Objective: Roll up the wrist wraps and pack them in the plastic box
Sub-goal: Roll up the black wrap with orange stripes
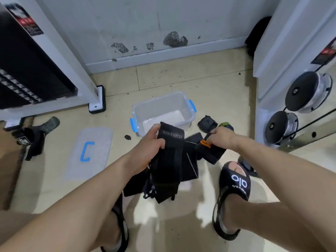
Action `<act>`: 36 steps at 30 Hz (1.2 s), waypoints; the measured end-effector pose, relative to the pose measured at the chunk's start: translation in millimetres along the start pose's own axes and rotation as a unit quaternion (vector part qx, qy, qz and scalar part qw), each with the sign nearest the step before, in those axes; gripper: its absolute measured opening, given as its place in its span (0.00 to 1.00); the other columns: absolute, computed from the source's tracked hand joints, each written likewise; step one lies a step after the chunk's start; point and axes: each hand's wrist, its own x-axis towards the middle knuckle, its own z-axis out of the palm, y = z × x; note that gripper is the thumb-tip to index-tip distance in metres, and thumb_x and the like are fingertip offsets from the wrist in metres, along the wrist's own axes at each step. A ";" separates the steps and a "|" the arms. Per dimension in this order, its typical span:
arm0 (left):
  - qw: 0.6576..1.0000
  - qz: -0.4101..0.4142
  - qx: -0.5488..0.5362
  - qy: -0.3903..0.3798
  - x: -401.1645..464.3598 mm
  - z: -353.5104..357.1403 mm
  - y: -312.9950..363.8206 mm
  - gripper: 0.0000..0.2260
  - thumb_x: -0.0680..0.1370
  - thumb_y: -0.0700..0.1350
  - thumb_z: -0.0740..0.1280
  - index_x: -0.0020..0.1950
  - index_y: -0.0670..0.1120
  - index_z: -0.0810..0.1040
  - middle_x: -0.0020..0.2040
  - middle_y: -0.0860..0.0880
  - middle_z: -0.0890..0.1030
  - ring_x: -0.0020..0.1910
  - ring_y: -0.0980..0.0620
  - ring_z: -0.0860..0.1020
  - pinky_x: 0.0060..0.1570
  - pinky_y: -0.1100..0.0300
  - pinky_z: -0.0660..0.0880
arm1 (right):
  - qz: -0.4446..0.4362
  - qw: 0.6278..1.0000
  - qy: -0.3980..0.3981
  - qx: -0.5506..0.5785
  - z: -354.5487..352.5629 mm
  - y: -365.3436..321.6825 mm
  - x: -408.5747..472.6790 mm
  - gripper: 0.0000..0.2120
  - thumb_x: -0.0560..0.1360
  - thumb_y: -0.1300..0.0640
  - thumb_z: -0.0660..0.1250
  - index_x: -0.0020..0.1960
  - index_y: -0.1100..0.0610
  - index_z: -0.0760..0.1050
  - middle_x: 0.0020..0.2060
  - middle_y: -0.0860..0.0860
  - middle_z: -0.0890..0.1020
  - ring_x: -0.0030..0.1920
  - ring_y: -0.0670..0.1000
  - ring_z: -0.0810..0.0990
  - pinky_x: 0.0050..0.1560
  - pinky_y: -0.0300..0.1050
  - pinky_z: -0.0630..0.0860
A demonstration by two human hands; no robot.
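- The wrist wraps (pixel 169 157) are held as a loose black bundle above the floor (pixel 200 84), at about 6 o'clock from the plastic box (pixel 190 118); nothing is rolled yet.
- The left hand (pixel 151 142) is curled around the upper end of the lettered strap.
- The right hand (pixel 221 137) pinches a strap end with an orange tab (pixel 205 143).
- One strap is best separated first, flattened, then rolled tightly from one end so the roll holds.
- The box stands open and looks empty; its lid (pixel 91 151) lies at its 8 o'clock.
- More dark wraps (pixel 207 123) lie at the box's 4 o'clock.
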 end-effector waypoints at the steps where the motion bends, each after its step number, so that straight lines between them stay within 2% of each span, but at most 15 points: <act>1: 1.000 0.001 0.000 0.000 -8.3 -1.1 4.2 0.26 0.70 0.34 0.58 0.56 0.61 0.78 0.50 0.44 0.81 0.47 0.44 0.78 0.50 0.47 0.71 | -0.007 1.000 0.010 0.020 -7.9 -8.7 -11.2 0.09 0.76 0.59 0.66 0.37 0.54 0.75 0.35 0.50 0.76 0.43 0.54 0.76 0.38 0.44 0.69; 3: 1.000 0.003 0.013 0.002 -23.1 -4.7 11.8 0.25 0.70 0.35 0.58 0.58 0.58 0.77 0.47 0.44 0.79 0.45 0.45 0.75 0.48 0.48 0.70 | -0.029 0.998 0.036 0.047 -23.0 -26.2 -32.5 0.09 0.74 0.58 0.67 0.35 0.54 0.73 0.34 0.51 0.76 0.39 0.55 0.75 0.37 0.44 0.69; 7: 0.998 0.002 0.043 0.052 -44.6 -12.5 27.7 0.19 0.73 0.32 0.56 0.57 0.49 0.75 0.41 0.47 0.77 0.39 0.47 0.73 0.35 0.58 0.67 | -0.066 0.990 0.079 0.096 -48.7 -58.2 -76.8 0.05 0.71 0.59 0.68 0.37 0.55 0.75 0.33 0.53 0.77 0.36 0.56 0.76 0.35 0.44 0.72; 11: 0.995 -0.003 0.067 0.078 -61.4 -18.9 42.7 0.15 0.71 0.31 0.57 0.49 0.47 0.74 0.40 0.46 0.75 0.38 0.47 0.71 0.34 0.58 0.65 | -0.091 0.977 0.073 0.179 -59.6 -83.9 -108.5 0.03 0.69 0.60 0.69 0.38 0.55 0.75 0.36 0.55 0.76 0.36 0.56 0.73 0.38 0.49 0.71; 14: 0.995 -0.016 0.072 0.063 -70.0 -21.6 52.9 0.13 0.70 0.29 0.56 0.45 0.46 0.71 0.40 0.46 0.74 0.38 0.46 0.70 0.35 0.57 0.66 | -0.104 0.970 0.035 0.217 -56.2 -94.9 -123.8 0.06 0.67 0.59 0.71 0.44 0.53 0.79 0.41 0.56 0.79 0.39 0.56 0.76 0.42 0.53 0.71; 16: 0.995 -0.020 0.071 0.061 -74.4 -21.7 57.6 0.14 0.70 0.29 0.56 0.46 0.46 0.72 0.40 0.45 0.73 0.39 0.46 0.70 0.34 0.58 0.66 | -0.106 0.974 -0.012 0.199 -49.3 -96.1 -129.5 0.12 0.63 0.55 0.71 0.46 0.48 0.79 0.44 0.54 0.82 0.43 0.56 0.79 0.45 0.53 0.73; 18: 0.995 -0.017 0.072 0.066 -78.3 -22.7 60.1 0.14 0.70 0.29 0.56 0.48 0.46 0.72 0.40 0.45 0.73 0.38 0.46 0.69 0.33 0.58 0.65 | -0.118 0.979 -0.035 0.159 -41.4 -95.4 -131.2 0.11 0.62 0.55 0.70 0.44 0.48 0.78 0.44 0.54 0.81 0.43 0.56 0.79 0.47 0.53 0.71; 21: 0.996 -0.025 0.063 0.055 -84.5 -25.2 58.5 0.16 0.69 0.29 0.55 0.49 0.46 0.73 0.40 0.46 0.73 0.38 0.46 0.70 0.32 0.58 0.65 | -0.137 0.983 -0.006 0.120 -33.3 -97.5 -132.6 0.04 0.71 0.60 0.69 0.44 0.53 0.77 0.40 0.54 0.80 0.40 0.55 0.78 0.44 0.48 0.73; 23: 0.998 -0.033 0.045 0.040 -87.9 -27.4 56.1 0.17 0.69 0.28 0.54 0.49 0.45 0.72 0.39 0.45 0.73 0.37 0.46 0.70 0.33 0.58 0.65 | -0.142 0.984 0.020 0.109 -28.7 -102.3 -131.9 0.04 0.73 0.61 0.67 0.47 0.59 0.76 0.40 0.53 0.79 0.40 0.54 0.77 0.43 0.46 0.72; 25: 0.998 -0.035 0.030 0.031 -88.0 -28.8 55.9 0.17 0.68 0.27 0.53 0.47 0.45 0.72 0.38 0.45 0.73 0.36 0.47 0.70 0.33 0.58 0.65 | -0.131 0.986 0.037 0.099 -25.0 -105.9 -129.1 0.12 0.73 0.60 0.66 0.56 0.60 0.75 0.45 0.54 0.80 0.44 0.55 0.77 0.42 0.45 0.72; 28: 0.999 -0.032 0.030 0.024 -84.8 -30.3 61.1 0.17 0.67 0.26 0.52 0.43 0.45 0.71 0.36 0.46 0.72 0.34 0.47 0.69 0.32 0.59 0.64 | -0.125 0.992 0.024 0.015 -26.0 -102.7 -125.1 0.25 0.77 0.60 0.63 0.73 0.50 0.66 0.53 0.53 0.76 0.50 0.54 0.77 0.39 0.43 0.70; 30: 0.998 -0.034 0.048 0.022 -82.0 -33.9 64.5 0.18 0.67 0.25 0.51 0.43 0.45 0.72 0.35 0.47 0.73 0.34 0.48 0.70 0.31 0.60 0.65 | -0.123 0.992 0.004 -0.037 -27.5 -98.9 -121.8 0.23 0.77 0.61 0.60 0.70 0.45 0.70 0.52 0.52 0.78 0.51 0.54 0.78 0.45 0.46 0.75; 33: 0.998 -0.034 0.060 -0.005 -78.7 -40.1 68.6 0.21 0.65 0.25 0.50 0.46 0.43 0.74 0.37 0.46 0.76 0.35 0.48 0.73 0.31 0.61 0.67 | -0.107 0.991 -0.014 -0.080 -18.6 -91.9 -109.5 0.14 0.76 0.62 0.61 0.59 0.59 0.80 0.56 0.60 0.82 0.49 0.51 0.76 0.58 0.53 0.79; 34: 0.998 -0.032 0.060 -0.014 -77.3 -41.5 69.9 0.22 0.65 0.25 0.49 0.47 0.42 0.75 0.38 0.45 0.76 0.35 0.49 0.73 0.32 0.61 0.67 | -0.100 0.990 -0.036 -0.092 -13.2 -90.4 -106.4 0.15 0.76 0.62 0.63 0.60 0.60 0.80 0.59 0.59 0.82 0.49 0.50 0.75 0.57 0.52 0.79; 36: 0.997 -0.028 0.062 -0.025 -75.0 -42.7 74.2 0.22 0.64 0.24 0.49 0.46 0.42 0.75 0.38 0.45 0.75 0.34 0.50 0.73 0.32 0.61 0.67 | -0.100 0.986 -0.084 -0.101 0.0 -88.1 -101.1 0.24 0.74 0.61 0.69 0.69 0.54 0.75 0.62 0.53 0.79 0.55 0.51 0.76 0.57 0.46 0.77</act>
